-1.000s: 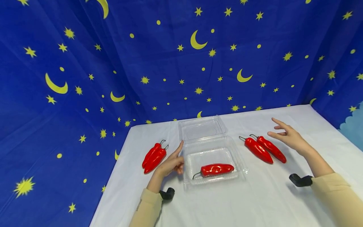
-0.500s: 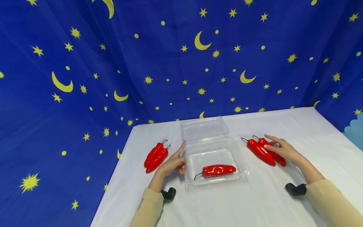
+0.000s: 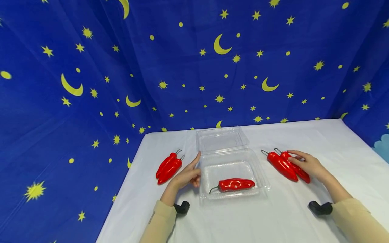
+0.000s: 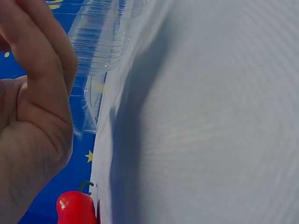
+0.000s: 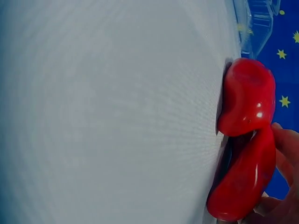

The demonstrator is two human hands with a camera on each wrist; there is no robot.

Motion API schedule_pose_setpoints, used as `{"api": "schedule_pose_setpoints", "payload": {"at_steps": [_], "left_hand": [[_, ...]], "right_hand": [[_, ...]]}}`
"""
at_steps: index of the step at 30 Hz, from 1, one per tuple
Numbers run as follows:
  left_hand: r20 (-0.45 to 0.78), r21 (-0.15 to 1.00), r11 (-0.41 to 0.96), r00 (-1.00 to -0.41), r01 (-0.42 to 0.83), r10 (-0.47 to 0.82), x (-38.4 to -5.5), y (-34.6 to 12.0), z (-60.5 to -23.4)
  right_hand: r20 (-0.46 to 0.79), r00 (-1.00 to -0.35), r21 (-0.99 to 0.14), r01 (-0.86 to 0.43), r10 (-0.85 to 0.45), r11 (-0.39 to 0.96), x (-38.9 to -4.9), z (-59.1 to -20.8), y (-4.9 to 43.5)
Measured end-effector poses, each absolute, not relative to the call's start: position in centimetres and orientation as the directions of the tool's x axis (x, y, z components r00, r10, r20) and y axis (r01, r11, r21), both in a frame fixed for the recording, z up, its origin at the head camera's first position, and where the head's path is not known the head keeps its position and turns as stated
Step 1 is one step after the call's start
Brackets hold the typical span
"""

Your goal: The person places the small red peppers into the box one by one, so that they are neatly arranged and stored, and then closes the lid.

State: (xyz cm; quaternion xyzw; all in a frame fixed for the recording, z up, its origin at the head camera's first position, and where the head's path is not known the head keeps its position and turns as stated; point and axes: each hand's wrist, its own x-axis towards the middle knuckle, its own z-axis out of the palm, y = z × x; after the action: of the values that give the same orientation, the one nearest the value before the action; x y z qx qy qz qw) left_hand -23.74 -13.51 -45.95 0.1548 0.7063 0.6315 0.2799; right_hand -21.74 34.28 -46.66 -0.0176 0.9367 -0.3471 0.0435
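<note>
On the white table, the clear plastic clamshell container point(image 3: 226, 155) lies unfolded. One red chili pepper point(image 3: 237, 184) rests across the near part of its tray. My left hand point(image 3: 186, 176) is at the container's left edge, index finger stretched along the rim and the other fingers bent. Over on the right, my right hand point(image 3: 308, 165) pinches the outer red pepper point(image 3: 304, 174) of a pair, thumb on one side and fingers on the other. That pepper point(image 5: 245, 179) still touches the table in the right wrist view. Its neighbour point(image 3: 282, 166) lies alongside.
Two more red peppers point(image 3: 170, 170) lie side by side left of the container. A blue curtain point(image 3: 182, 67) with yellow moons and stars stands behind the table point(image 3: 243, 222). Black wrist mounts point(image 3: 319, 208) sit below both hands.
My right hand has come down and left from above the right pair and closed its fingers on the outer pepper. The left hand keeps its place at the container; the head view has shifted slightly.
</note>
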Motion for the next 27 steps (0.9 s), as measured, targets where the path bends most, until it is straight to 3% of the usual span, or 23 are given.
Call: {"api": "schedule_pose_setpoints", "payload": {"at_steps": [20, 27], "left_hand": [[-0.194, 0.98, 0.147, -0.792, -0.133, 0.578, -23.56, -13.76, -46.09], [-0.195, 0.98, 0.145, -0.791, -0.135, 0.58, -23.53, -13.81, -45.91]], "right_hand": [[-0.006, -0.998, -0.552, -0.053, -0.068, 0.832, -21.49, -46.74, 33.89], [-0.053, -0.999, -0.584, 0.027, -0.005, 0.811, -21.34, -46.31, 34.38]]}}
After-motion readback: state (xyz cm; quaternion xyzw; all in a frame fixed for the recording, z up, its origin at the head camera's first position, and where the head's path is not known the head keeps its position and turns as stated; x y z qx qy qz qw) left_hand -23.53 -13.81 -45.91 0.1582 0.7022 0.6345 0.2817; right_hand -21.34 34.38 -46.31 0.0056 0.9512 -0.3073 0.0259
